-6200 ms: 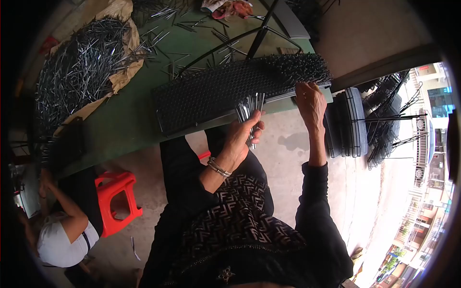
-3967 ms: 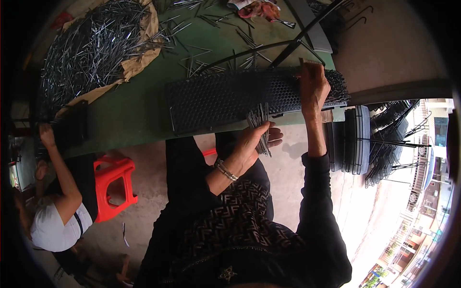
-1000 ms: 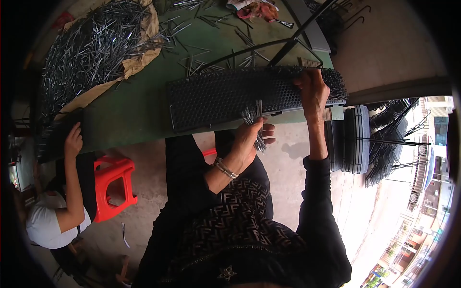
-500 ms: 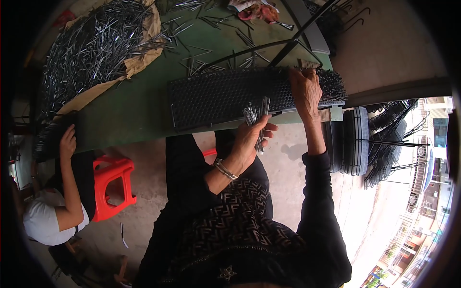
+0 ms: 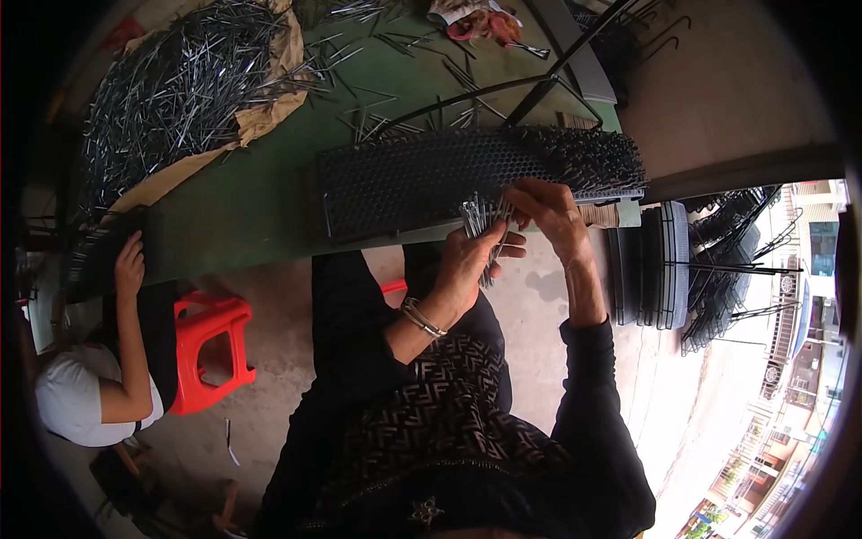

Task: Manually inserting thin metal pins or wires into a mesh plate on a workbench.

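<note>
My left hand [image 5: 456, 274] is closed around a bunch of thin metal pins [image 5: 479, 214], their ends sticking up past the thumb. Thumb and fingers pinched, my right hand [image 5: 552, 216] meets the upper end of this bunch; its fingertips partly hide what they grip. Just beyond both hands, a long black perforated panel [image 5: 413, 180] lies along the table's near edge. Dark pins [image 5: 597, 157] stand densely in its right end, while the holes further left are bare. A thin black frame [image 5: 539, 90] rises behind the panel.
A big heap of pins [image 5: 180, 99] lies on brown paper [image 5: 269, 121] at the table's [image 5: 233, 207] far left, with loose ones scattered beyond the panel. At left are a co-worker's hand [image 5: 128, 265] and a red stool [image 5: 211, 350]. Stacked panels [image 5: 664, 265] stand at right.
My right hand has come back from the panel's pin-filled end, down and left to the bunch in my left hand. My left hand has hardly moved.
</note>
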Tool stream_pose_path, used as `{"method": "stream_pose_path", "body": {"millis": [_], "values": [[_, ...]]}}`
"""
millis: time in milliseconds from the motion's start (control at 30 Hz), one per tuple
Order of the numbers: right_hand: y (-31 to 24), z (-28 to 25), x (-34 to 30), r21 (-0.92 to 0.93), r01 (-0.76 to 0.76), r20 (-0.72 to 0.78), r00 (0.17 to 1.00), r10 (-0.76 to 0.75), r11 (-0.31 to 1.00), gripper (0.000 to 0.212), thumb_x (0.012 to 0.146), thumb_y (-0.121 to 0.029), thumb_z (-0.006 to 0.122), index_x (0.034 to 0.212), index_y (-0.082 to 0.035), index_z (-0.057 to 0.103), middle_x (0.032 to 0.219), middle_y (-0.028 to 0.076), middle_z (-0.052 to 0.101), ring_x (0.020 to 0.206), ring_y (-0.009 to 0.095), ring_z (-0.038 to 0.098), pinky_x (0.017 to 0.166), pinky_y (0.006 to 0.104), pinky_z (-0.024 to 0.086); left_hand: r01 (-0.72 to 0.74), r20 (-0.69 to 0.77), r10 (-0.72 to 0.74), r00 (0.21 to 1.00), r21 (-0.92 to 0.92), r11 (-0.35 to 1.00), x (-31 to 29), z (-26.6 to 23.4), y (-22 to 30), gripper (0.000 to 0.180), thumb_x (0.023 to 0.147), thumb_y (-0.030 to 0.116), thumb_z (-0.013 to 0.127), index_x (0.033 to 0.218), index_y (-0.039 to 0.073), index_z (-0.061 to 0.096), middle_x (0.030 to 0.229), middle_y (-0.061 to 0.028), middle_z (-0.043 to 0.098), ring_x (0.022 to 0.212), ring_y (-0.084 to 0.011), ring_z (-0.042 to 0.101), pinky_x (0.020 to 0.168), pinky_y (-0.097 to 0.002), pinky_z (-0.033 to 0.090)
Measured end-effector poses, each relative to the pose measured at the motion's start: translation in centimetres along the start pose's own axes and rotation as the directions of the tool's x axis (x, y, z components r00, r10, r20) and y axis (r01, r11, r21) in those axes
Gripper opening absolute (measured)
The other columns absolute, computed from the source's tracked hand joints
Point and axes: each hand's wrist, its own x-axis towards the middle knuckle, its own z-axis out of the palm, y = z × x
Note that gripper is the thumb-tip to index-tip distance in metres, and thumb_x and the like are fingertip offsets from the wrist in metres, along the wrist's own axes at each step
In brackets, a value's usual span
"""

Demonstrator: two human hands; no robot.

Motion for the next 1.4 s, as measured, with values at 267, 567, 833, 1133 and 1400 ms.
{"method": "stream_pose_path", "body": {"millis": [267, 567, 833, 1133, 1400], "values": [[-0.5, 0.0, 0.0, 0.036, -0.042, -0.032, 0.999, 0.043, 0.998, 0.022, 0.091, -0.017, 0.065, 0.096, 0.004, 0.069, 0.073, 0.005, 0.064, 0.065, 0.011, 0.06, 0.06, 0.0243, 0.048, -0.001, 0.021, -0.002, 1.0, 0.108, 0.994, 0.4, -0.4, 0.3, 0.025, 0.097, 0.027, 0.058, 0.109, 0.006, 0.065, 0.096, -0.0094, 0.073, 0.082, -0.0168, 0.071, 0.048, -0.0207, 0.035], [-0.7, -0.4, -0.1, 0.074, -0.052, -0.015, 0.998, 0.054, 0.996, 0.021, 0.091, -0.015, 0.065, 0.097, 0.005, 0.068, 0.075, 0.005, 0.064, 0.067, 0.01, 0.06, 0.062, 0.0243, 0.049, 0.016, 0.019, -0.019, 1.0, 0.132, 0.991, 0.3, -0.3, 0.8, 0.023, 0.096, 0.024, 0.059, 0.108, 0.007, 0.066, 0.095, -0.0067, 0.073, 0.082, -0.0136, 0.07, 0.049, -0.0204, 0.035], [-1.3, -0.9, 0.2, 0.042, -0.072, 0.006, 0.997, 0.072, 0.996, 0.017, 0.088, -0.013, 0.064, 0.092, 0.003, 0.068, 0.075, 0.005, 0.064, 0.069, 0.011, 0.06, 0.063, 0.0259, 0.048, 0.005, 0.047, -0.009, 0.999, 0.088, 0.996, 0.3, -0.2, 1.0, 0.023, 0.096, 0.024, 0.06, 0.11, 0.006, 0.064, 0.098, -0.0078, 0.073, 0.084, -0.0138, 0.071, 0.048, -0.0197, 0.034], [-1.9, -0.7, 0.4, 0.008, -0.081, 0.045, 0.996, 0.081, 0.997, 0.019, 0.087, -0.017, 0.067, 0.093, 0.001, 0.068, 0.076, 0.005, 0.065, 0.067, 0.011, 0.061, 0.064, 0.0248, 0.049, 0.009, 0.048, -0.015, 0.999, 0.133, 0.991, 0.5, -0.7, 0.9, 0.022, 0.096, 0.023, 0.061, 0.11, 0.007, 0.064, 0.097, -0.0088, 0.073, 0.081, -0.0139, 0.071, 0.047, -0.0197, 0.034], [-1.7, -1.9, 0.8, 0.067, 0.07, -0.069, 0.996, -0.065, 0.995, 0.013, 0.092, -0.01, 0.061, 0.095, 0.002, 0.066, 0.078, 0.005, 0.066, 0.069, 0.011, 0.063, 0.067, 0.0248, 0.052, 0.061, 0.051, -0.058, 0.997, -0.058, 0.996, 1.0, -0.9, 0.6, 0.03, 0.097, 0.028, 0.06, 0.12, 0.01, 0.062, 0.112, -0.0075, 0.07, 0.099, -0.0156, 0.068, 0.056, -0.0206, 0.039]]}}
